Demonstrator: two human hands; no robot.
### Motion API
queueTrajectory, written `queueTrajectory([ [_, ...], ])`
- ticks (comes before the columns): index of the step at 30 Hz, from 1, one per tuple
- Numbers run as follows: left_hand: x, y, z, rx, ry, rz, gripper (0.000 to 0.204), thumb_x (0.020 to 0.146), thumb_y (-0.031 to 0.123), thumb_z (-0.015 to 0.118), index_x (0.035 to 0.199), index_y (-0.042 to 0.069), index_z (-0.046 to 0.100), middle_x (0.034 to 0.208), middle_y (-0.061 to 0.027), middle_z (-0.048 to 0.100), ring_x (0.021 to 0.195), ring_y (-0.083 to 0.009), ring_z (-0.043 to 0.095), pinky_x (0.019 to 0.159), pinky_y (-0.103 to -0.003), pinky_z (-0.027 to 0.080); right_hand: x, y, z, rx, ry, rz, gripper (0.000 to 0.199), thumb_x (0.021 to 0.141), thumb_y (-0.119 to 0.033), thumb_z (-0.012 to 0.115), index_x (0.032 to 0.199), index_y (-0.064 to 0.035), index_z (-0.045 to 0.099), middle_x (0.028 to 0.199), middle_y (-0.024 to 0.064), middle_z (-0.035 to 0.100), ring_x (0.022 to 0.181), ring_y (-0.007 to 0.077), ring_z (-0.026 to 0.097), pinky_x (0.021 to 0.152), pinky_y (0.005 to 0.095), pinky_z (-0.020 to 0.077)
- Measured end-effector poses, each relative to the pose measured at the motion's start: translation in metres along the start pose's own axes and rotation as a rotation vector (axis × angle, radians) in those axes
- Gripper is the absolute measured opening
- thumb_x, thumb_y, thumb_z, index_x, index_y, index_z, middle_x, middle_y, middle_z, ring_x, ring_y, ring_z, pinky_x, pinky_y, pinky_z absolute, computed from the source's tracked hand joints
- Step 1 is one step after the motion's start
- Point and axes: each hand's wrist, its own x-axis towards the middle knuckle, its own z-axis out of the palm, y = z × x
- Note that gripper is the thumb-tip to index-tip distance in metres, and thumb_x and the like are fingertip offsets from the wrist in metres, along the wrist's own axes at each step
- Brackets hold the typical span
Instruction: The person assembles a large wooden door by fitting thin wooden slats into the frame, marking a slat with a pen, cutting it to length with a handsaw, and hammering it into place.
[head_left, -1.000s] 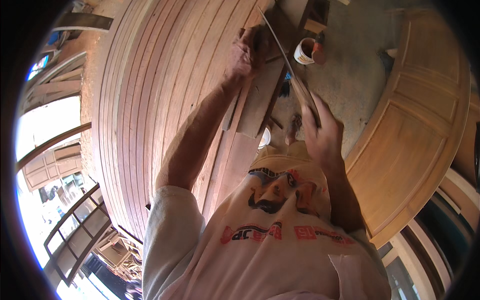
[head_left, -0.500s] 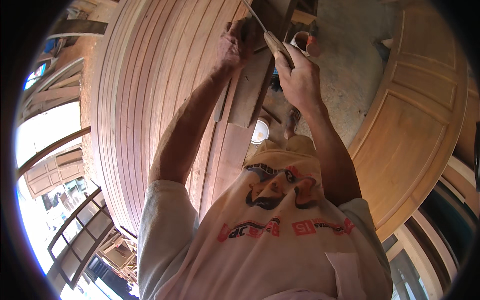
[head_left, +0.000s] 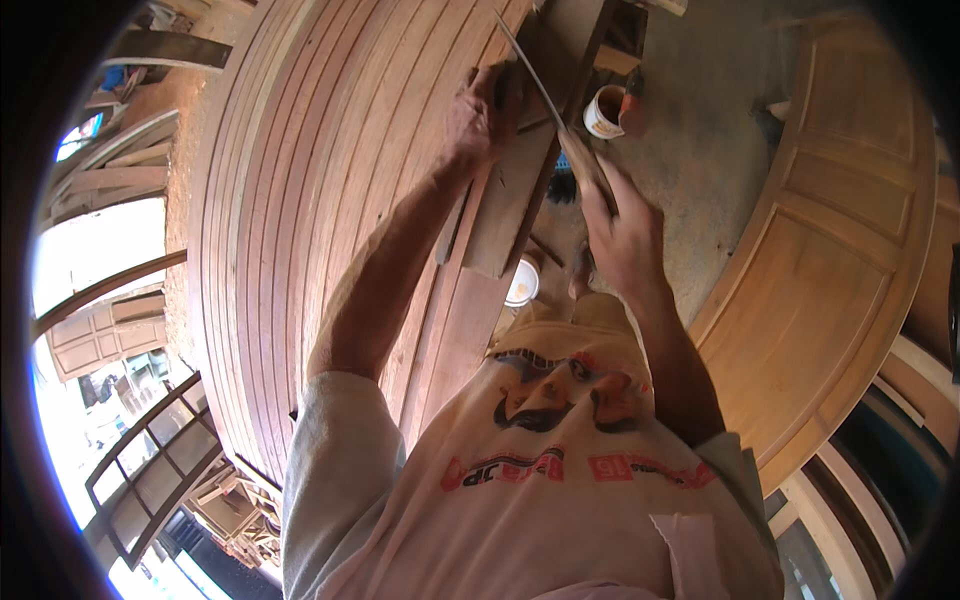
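I see both hands up over a long wooden board (head_left: 505, 215) that runs away from the body beside a big ribbed wooden panel (head_left: 300, 220).

Left hand (head_left: 478, 118): fingers curled tight together, clamped on the far part of the board, knuckles toward me. It sits at the edge where the board meets the ribbed panel.

Right hand (head_left: 622, 235): fingers wrapped together around the wooden handle of a thin saw (head_left: 545, 95). The blade slants up and left from the handle, crossing just right of the left hand, tip near the top edge of the view. The blade looks like it is touching the board near the left hand, but the fisheye bend and blur make me unsure of the exact contact point.

Around them:
- small cup (head_left: 604, 110) with brown contents on the concrete floor (head_left: 700, 150), just right of the blade
- white round container (head_left: 521, 284) on the floor near the board's near end, just left of the right wrist
- panelled wooden door (head_left: 840, 260) lying flat to the right, well apart from both hands
- printed light shirt (head_left: 540, 470) filling the lower middle of the view
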Motion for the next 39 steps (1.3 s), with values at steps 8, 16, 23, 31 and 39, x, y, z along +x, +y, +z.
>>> queueTrajectory([
  [8,0.001,0.006,0.007,-0.029,-0.004,-0.069,0.042,0.098,0.030,0.067,0.131,0.004,0.065,0.119,-0.0251,0.067,0.119,-0.0452,0.062,0.099,-0.052,0.053,0.039,0.009,0.016,-0.059,-0.052,-0.018,0.035,0.104,-0.011,0.063,0.136,0.0031,0.062,0.116,0.0277,0.073,0.106,0.0411,0.075,0.084,0.0433,0.0601],
  [16,-0.005,-0.007,0.001,0.089,-0.009,0.001,0.047,0.100,0.031,0.068,0.137,0.003,0.063,0.127,-0.0247,0.067,0.118,-0.0430,0.066,0.100,-0.048,0.055,-0.033,0.027,0.001,0.137,0.028,-0.012,0.035,0.106,-0.017,0.063,0.132,0.0059,0.063,0.111,0.0292,0.073,0.101,0.0457,0.074,0.081,0.0446,0.0596],
  [23,-0.001,0.001,-0.002,0.097,-0.028,-0.022,0.046,0.101,0.029,0.066,0.138,0.003,0.062,0.128,-0.0248,0.066,0.118,-0.0431,0.067,0.100,-0.047,0.055,0.005,0.005,0.002,0.053,-0.060,0.043,0.039,0.104,-0.013,0.064,0.138,0.0063,0.061,0.113,0.0301,0.073,0.103,0.0400,0.077,0.084,0.0425,0.0607],
  [31,0.000,-0.001,0.010,0.031,0.024,0.015,0.040,0.099,0.029,0.068,0.131,0.004,0.065,0.121,-0.0246,0.067,0.117,-0.0450,0.064,0.098,-0.052,0.054,0.017,0.009,0.004,0.035,-0.047,0.030,0.028,0.104,-0.014,0.065,0.125,0.0038,0.064,0.094,0.0271,0.073,0.086,0.0443,0.075,0.069,0.0455,0.0583],
  [39,0.005,0.000,0.005,0.136,0.011,0.078,0.039,0.101,0.026,0.066,0.134,0.005,0.063,0.118,-0.0244,0.068,0.116,-0.0442,0.065,0.097,-0.052,0.054,-0.052,0.032,-0.015,0.117,0.026,0.032,0.029,0.104,-0.015,0.065,0.126,0.0045,0.064,0.093,0.0270,0.073,0.086,0.0446,0.074,0.070,0.0469,0.0588],
])
